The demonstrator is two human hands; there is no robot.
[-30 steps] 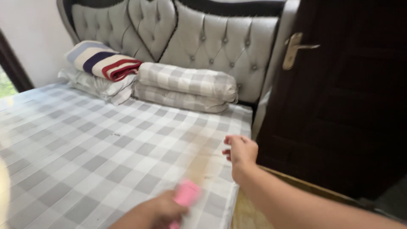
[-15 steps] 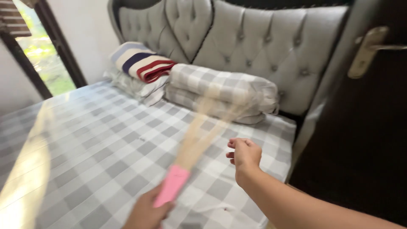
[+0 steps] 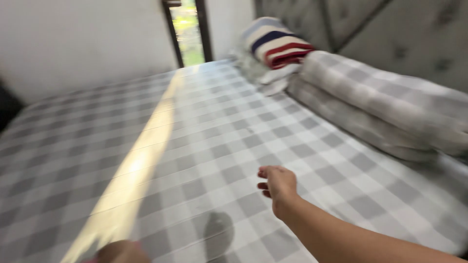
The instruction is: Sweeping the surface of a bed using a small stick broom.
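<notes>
Swung from one o'clock to ten o'clock, the broom (image 3: 134,170) now lies as a pale blur across the checked bedsheet (image 3: 234,122). Left hand (image 3: 122,252) seems clenched on its handle, barely visible; right hand (image 3: 277,184) hovers loosely curled, empty. Likely light and springy, the broom is best gripped at the handle, pillows (image 3: 390,112) at two o'clock.

A wide bed (image 3: 234,122) is seen spread with a grey-and-white checked sheet. At its head a grey tufted headboard (image 3: 390,29) is shown, blurred. Checked pillows (image 3: 385,107) are stacked against it, and a folded blanket (image 3: 280,44) striped red, navy and cream lies beside them. A plain white wall (image 3: 83,39) is lit by daylight from a dark-framed window (image 3: 187,29).
</notes>
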